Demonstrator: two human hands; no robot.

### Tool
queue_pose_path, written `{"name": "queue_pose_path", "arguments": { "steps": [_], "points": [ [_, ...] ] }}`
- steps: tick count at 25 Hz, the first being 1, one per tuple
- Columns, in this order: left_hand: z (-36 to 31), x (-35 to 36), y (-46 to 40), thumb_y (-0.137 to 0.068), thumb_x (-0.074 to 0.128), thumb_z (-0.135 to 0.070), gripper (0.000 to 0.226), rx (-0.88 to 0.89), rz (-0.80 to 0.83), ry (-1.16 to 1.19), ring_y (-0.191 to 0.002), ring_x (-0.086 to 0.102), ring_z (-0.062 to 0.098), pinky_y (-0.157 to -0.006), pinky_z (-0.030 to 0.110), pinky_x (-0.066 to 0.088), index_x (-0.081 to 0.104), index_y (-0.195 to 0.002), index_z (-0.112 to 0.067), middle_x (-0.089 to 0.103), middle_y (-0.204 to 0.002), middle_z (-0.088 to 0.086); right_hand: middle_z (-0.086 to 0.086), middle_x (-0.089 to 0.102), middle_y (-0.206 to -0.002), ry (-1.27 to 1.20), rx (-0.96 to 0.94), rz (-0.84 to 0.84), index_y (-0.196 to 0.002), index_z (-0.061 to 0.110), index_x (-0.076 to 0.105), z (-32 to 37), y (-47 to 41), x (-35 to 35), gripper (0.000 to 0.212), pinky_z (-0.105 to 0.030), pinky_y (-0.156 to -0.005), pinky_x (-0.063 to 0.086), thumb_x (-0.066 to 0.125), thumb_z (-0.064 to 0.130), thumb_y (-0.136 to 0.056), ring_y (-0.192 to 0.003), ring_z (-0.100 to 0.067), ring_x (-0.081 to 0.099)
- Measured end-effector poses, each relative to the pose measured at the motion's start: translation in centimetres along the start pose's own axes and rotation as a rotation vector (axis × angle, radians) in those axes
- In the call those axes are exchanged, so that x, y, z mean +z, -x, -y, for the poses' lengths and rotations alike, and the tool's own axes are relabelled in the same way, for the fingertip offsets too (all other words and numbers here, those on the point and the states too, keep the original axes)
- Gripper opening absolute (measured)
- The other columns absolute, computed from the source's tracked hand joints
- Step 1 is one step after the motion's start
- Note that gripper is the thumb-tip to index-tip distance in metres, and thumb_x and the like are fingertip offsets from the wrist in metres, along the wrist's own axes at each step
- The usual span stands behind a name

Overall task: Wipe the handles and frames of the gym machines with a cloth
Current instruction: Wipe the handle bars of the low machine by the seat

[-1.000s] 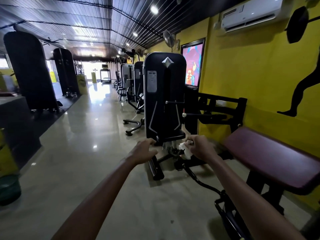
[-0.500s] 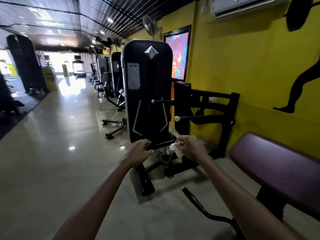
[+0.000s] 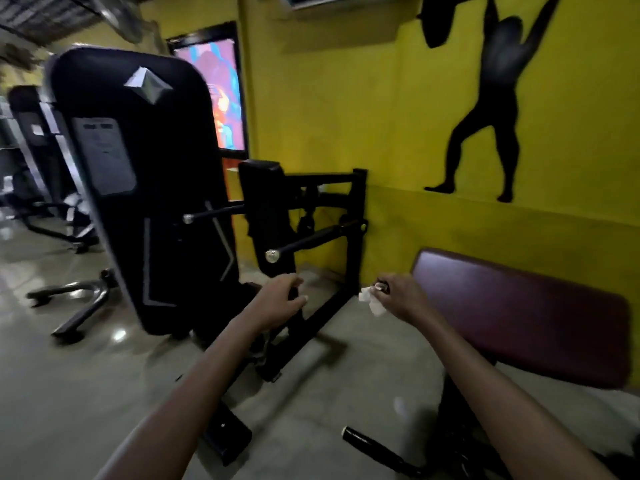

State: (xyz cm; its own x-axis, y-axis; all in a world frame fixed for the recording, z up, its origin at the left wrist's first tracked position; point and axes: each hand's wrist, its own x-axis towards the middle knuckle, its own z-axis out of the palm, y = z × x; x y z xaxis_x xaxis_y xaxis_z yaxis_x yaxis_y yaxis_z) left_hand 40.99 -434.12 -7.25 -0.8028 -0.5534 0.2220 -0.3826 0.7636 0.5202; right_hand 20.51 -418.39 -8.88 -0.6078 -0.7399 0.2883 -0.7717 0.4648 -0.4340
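While both arms reach forward from the bottom of the view, the person stands over a black gym machine (image 3: 145, 188) set against a yellow wall (image 3: 346, 109). At about eleven o'clock from centre rises the machine's tall weight-stack cover, with two black bars ending in silver caps jutting out near the middle.

The left hand (image 3: 277, 301), just below centre, curls its fingers around a dark handle (image 3: 294, 293) of the machine. This looks like a steadying grip, bracing the part so that the wiping does not swing it.

The right hand (image 3: 401, 296), at about four o'clock from centre and well apart from the left, is closed around a small white cloth (image 3: 370, 301). The crumpled edge of the cloth sticks out toward the left hand, probably bunched tight to give a firm wiping pad. Something small and shiny shows at the knuckles; it is too blurred to name. Whether the cloth touches any metal is unclear.

A maroon padded bench (image 3: 519, 313) lies at three to four o'clock, just beside the right hand. On the wall at one o'clock is a black silhouette of a weightlifter (image 3: 491, 109).
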Motion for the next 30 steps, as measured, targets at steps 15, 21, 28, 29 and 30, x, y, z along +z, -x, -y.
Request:
{"name": "queue_pose_path", "arguments": {
  "steps": [15,21,28,29,30],
  "points": [
    [-10.5,21.5,-21.9,-0.089,0.064,-0.020,0.044,0.550,0.541,0.158,-0.117,0.056,0.023,-0.095,0.028,0.043,0.055,-0.129,-0.005,0.057,-0.131,0.011,-0.006,0.070,-0.094,0.044,0.748,-0.257,-0.088,0.025,0.068,-20.6,1.1,-2.7,0.014,-0.030,-0.065,0.044,0.055,0.026,-0.082,-0.090,-0.028,0.064],
    [-17.9,29.5,-23.8,-0.092,0.061,-0.023,0.046,0.900,0.826,0.227,-0.120,0.055,0.021,-0.096,0.024,0.041,0.052,-0.133,-0.005,0.055,-0.135,0.010,-0.005,0.071,-0.096,0.086,1.058,-0.478,-0.091,0.024,0.072,-23.3,7.7,-4.4,0.018,-0.038,-0.073,0.054,0.056,0.022,-0.083,-0.089,-0.025,0.066],
    [-19.8,36.5,-23.9,-0.094,0.057,-0.022,0.044,1.187,1.134,0.273,-0.123,0.050,0.023,-0.094,0.023,0.040,0.049,-0.134,-0.004,0.053,-0.134,0.011,-0.004,0.070,-0.092,0.167,1.451,-0.649,-0.092,0.020,0.072,-20.5,13.0,1.3,0.016,-0.032,-0.069,0.049,0.056,0.018,-0.089,-0.089,-0.022,0.064],
    [-19.4,37.4,-23.4,-0.093,0.057,-0.021,0.043,1.204,1.183,0.266,-0.122,0.051,0.024,-0.095,0.025,0.039,0.050,-0.132,-0.004,0.054,-0.131,0.012,-0.006,0.070,-0.095,0.182,1.513,-0.675,-0.093,0.020,0.071,-19.9,14.1,2.4,0.015,-0.033,-0.073,0.050,0.057,0.018,-0.089,-0.092,-0.024,0.064],
    [-19.1,38.4,-22.7,-0.093,0.058,-0.020,0.042,1.216,1.223,0.263,-0.120,0.052,0.024,-0.095,0.025,0.039,0.051,-0.131,-0.003,0.055,-0.129,0.012,-0.008,0.070,-0.097,0.198,1.574,-0.686,-0.094,0.019,0.071,-19.2,15.3,3.3,0.014,-0.034,-0.075,0.050,0.058,0.019,-0.088,-0.093,-0.026,0.064]
  ]
}}
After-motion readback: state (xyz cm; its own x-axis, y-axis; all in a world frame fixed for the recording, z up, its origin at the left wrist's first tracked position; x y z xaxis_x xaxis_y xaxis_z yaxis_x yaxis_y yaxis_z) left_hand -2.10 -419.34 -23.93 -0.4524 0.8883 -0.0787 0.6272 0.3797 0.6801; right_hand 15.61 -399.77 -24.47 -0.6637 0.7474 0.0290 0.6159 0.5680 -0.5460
